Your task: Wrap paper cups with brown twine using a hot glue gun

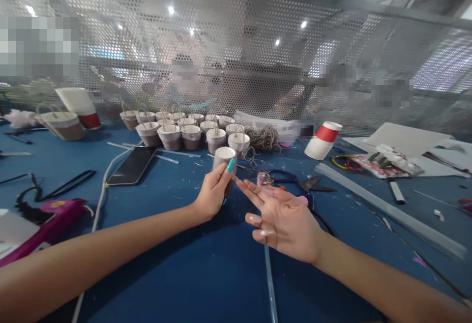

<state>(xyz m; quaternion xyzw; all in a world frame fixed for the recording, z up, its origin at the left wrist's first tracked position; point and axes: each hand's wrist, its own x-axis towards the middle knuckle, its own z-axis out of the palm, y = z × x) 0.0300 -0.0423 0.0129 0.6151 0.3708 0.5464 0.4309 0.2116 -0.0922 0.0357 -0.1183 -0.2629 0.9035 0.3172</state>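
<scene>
My left hand (214,192) is wrapped around a small white paper cup (224,156), held upright above the blue table (206,274), with a teal-nailed thumb on its side. My right hand (282,217) is open beside it, palm up and fingers spread; its fingertips reach toward the cup's lower right side. I cannot tell whether they touch it. Nothing lies in the right palm.
Several finished little cup baskets (184,131) stand behind, with a twine bundle (263,138), scissors (308,183), a black phone (132,165), a pink glue gun (47,222), clear glue sticks (387,205), a tipped red-and-white cup (324,140) and a perforated metal screen (236,57).
</scene>
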